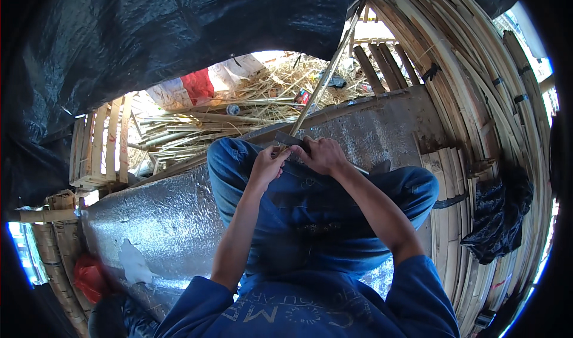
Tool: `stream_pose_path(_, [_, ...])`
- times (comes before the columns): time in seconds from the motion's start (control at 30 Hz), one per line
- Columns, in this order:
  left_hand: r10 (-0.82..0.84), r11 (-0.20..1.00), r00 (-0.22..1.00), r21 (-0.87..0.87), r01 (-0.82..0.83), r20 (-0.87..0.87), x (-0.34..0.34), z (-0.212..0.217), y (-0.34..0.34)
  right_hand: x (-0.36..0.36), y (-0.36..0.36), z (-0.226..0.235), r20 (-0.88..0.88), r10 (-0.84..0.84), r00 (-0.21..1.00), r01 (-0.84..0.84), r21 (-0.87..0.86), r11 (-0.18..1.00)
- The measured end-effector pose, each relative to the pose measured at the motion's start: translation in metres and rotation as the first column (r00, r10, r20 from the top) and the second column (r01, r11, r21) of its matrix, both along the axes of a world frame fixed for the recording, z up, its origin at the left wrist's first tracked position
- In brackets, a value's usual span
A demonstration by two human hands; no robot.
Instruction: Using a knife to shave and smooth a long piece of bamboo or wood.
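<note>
Over my crossed legs, my left hand (268, 165) is closed in a pinch around the near end of a long, thin bamboo strip (326, 78). That strip slants up and away to the right. Wrapped in my right hand (325, 155) is a knife with a wide, dark blade (289, 139), which crosses the strip just beyond my left fingers. My right thumb lies close to the left fingertips. Most of the knife's handle is hidden by the right hand, and the strip's tip is covered by the left fingers.
Stacked bamboo slats (471, 99) line the right side, with a black plastic bag (498, 218) against them. Ahead, shavings and loose strips (209, 126) cover the ground. A wooden crate (102, 141) stands left. Black sheeting (179, 33) hangs overhead; a red bag (91, 279) lies lower left.
</note>
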State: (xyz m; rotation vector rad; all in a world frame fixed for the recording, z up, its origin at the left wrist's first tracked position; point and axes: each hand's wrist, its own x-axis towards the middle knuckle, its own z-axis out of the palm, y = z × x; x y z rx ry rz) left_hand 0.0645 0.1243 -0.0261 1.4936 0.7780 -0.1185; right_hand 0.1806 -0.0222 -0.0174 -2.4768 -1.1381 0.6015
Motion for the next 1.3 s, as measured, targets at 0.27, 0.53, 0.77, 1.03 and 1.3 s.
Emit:
stream_pose_path(0.27, [-0.078, 0.99, 0.997, -0.12, 0.076, -0.012, -0.005, 0.001, 0.016, 0.022, 0.002, -0.003, -0.206, -0.112, 0.972, 0.145, 0.156, 0.977])
stream_pose_path(0.53, [-0.079, 0.985, 0.997, -0.154, 0.08, 0.015, -0.004, -0.003, 0.014, 0.031, -0.002, -0.01, -0.216, -0.049, 0.975, 0.128, 0.369, 0.921])
stream_pose_path(0.77, [0.007, 0.984, 1.0, -0.181, -0.007, 0.002, 0.0, -0.003, 0.009, -0.004, 0.001, -0.014, 0.132, 0.033, 0.991, -0.08, 0.363, 0.929])
stream_pose_path(1.03, [0.04, 0.984, 0.999, -0.173, -0.035, 0.022, -0.003, -0.012, 0.008, -0.013, 0.001, -0.028, 0.153, 0.098, 0.983, -0.126, 0.184, 0.975])
stream_pose_path(1.3, [-0.149, 0.965, 0.986, 0.231, 0.127, 0.077, -0.001, -0.019, 0.009, -0.006, 0.01, -0.024, 0.044, 0.036, 0.998, -0.035, -0.025, 0.999])
